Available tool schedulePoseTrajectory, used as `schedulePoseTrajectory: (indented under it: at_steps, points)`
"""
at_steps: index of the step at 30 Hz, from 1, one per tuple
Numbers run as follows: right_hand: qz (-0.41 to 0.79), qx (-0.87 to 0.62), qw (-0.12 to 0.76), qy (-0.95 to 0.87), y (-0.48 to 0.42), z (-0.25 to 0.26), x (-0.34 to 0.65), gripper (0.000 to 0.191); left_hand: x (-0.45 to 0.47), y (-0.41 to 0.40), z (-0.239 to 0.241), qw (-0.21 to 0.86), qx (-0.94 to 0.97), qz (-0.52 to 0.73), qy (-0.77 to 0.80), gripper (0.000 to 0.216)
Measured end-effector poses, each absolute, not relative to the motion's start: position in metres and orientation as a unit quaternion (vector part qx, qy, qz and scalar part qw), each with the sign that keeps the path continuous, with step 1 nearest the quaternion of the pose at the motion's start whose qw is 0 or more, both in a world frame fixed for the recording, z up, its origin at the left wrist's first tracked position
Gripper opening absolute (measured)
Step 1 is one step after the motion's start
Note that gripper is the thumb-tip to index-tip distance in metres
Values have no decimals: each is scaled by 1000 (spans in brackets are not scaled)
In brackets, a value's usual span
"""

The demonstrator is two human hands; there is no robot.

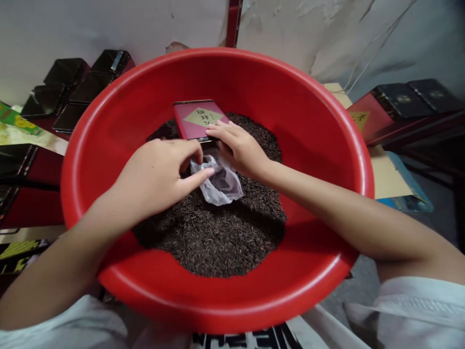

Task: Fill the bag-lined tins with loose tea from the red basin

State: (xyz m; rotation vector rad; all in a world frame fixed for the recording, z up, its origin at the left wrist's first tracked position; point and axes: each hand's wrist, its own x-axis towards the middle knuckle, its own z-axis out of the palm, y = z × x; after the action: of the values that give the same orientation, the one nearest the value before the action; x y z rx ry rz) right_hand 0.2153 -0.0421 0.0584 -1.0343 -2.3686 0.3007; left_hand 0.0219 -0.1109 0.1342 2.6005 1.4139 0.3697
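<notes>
A pink tea tin (198, 116) with a yellow diamond label lies on its side on dark loose tea leaves (221, 247) in a large red basin (218, 310). From its mouth, facing me, a clear plastic bag (220, 186) sticks out, crumpled and partly open. My left hand (156, 169) is at the left of the bag, fingers curled at its edge and thumb lying across the plastic. Fingers of my right hand (240, 148) lie on the tin's label side near the mouth, gripping its right side; the right thumb is mostly hidden.
Several dark-lidded tins (65, 72) stand left of the basin, with more tins (395, 102) at the right. A cardboard box (392, 179) is by the basin's right rim. Behind rises a peeling wall (283, 24) with a thin cable (381, 43).
</notes>
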Motion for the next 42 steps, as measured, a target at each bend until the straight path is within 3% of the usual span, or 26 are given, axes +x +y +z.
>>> schedulePoseTrajectory:
  at_steps: [5, 8, 14, 16, 20, 23, 28, 34, 37, 40, 42]
  points:
    - [165, -374, 277, -870, -44, 74, 224, 34, 46, -107, 99, -40, 900, 139, 412, 21]
    - [146, -399, 243, -872, -50, 90, 231, 25, 53, -107, 82, -98, 873, 130, 459, 24]
    - [197, -490, 133, -839, -63, 88, 222, 44, 47, -94, 76, -80, 806, 129, 572, 37]
    - [237, -534, 121, -803, -64, 83, 218, 41, 42, -88, 74, -41, 804, 119, 582, 33]
    - [246, -562, 174, -770, -64, 84, 220, 19, 36, -82, 74, 2, 799, 158, 580, 15]
    - [163, -581, 236, -762, -63, 91, 226, 18, 35, -84, 83, -34, 785, 233, 573, 22]
    - [86, -599, 255, -755, -56, 98, 235, 17, 29, -85, 100, -105, 755, 310, 568, 29]
    - [7, -573, 278, -771, -66, 108, 237, 29, 22, -81, 105, -50, 721, 375, 580, 27]
    - [-12, -455, 302, -838, -87, 113, 229, 24, 23, -80, 103, -9, 728, 375, 574, 19]
    - [61, -329, 270, -903, -97, 109, 216, 33, 25, -82, 100, 21, 742, 357, 568, 11]
    - [128, -333, 228, -906, -91, 101, 207, 35, 27, -84, 98, 33, 746, 355, 562, 13]
